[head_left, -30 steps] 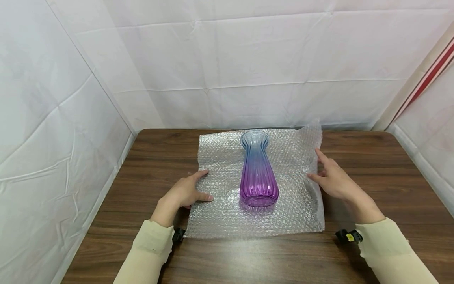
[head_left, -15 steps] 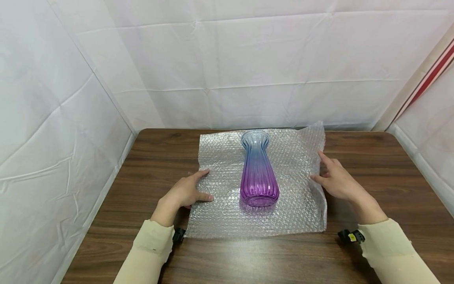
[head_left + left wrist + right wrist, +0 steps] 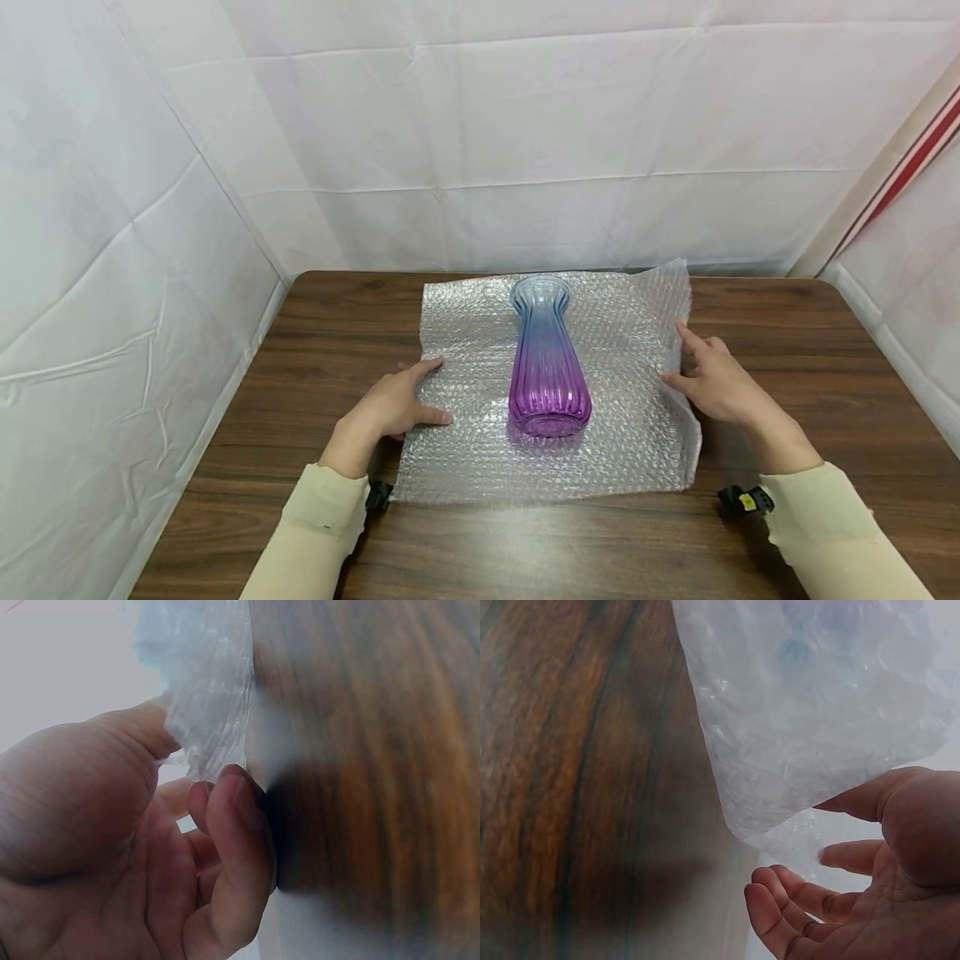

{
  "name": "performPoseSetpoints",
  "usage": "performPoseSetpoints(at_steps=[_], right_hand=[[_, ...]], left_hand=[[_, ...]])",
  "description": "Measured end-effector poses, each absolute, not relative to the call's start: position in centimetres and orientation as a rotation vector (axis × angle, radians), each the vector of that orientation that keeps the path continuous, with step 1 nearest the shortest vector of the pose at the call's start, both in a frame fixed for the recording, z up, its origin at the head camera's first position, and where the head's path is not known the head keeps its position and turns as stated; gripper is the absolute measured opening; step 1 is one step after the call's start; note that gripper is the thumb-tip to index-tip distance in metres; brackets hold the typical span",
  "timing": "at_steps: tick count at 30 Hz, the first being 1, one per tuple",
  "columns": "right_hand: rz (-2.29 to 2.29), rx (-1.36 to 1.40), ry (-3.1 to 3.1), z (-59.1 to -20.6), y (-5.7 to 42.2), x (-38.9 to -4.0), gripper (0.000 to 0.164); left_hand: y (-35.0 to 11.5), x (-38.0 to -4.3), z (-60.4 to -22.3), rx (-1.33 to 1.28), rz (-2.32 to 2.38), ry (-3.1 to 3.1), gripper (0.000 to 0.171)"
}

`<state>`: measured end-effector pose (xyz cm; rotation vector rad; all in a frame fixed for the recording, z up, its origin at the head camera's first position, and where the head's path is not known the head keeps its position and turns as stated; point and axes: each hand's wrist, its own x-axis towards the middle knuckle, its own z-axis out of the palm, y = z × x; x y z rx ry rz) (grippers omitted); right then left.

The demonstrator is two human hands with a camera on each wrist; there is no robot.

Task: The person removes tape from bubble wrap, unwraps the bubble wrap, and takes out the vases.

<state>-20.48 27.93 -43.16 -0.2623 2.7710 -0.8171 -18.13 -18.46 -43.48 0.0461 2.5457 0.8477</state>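
A tall, fluted vase of what looks like tinted glass, fading from pale blue at the mouth to violet at the base (image 3: 551,375), lies on its side on a rectangular sheet of clear bubble wrap (image 3: 630,408), midway between the left and right edges of a dark wood-grain tabletop (image 3: 787,333). The mouth points to the far edge, the base to the near edge. A person in pale cream sleeves (image 3: 300,533) works from the near side: the left grip (image 3: 390,406) pinches the sheet's left side, thumb above and curled fingers beneath, while the right grip (image 3: 716,383) holds the sheet's right side the same way, that side raised from the wood. Neither touches the vase. White fabric screens (image 3: 525,125) stand behind.

The wrap should handle as feather-light, limp and springy, best taken by its side edges with thumb over and fingers under. The vase is likely the heavier piece, stiff, smooth enough to slip, breakable and prone to roll on its rounded flank; a hold at the narrowed neck, with support under the broad base, would look safest, sparing the thin rim.
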Motion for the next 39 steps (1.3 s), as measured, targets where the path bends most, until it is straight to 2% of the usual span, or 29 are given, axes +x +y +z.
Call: performPoseSetpoints(at_steps=[39], right_hand=[[-0.682,-0.222,2.797,-44.7,30.2,-20.9,0.09]], left_hand=[[-18.5,-18.2,-43.4,0.045,0.827,2.549,0.093]])
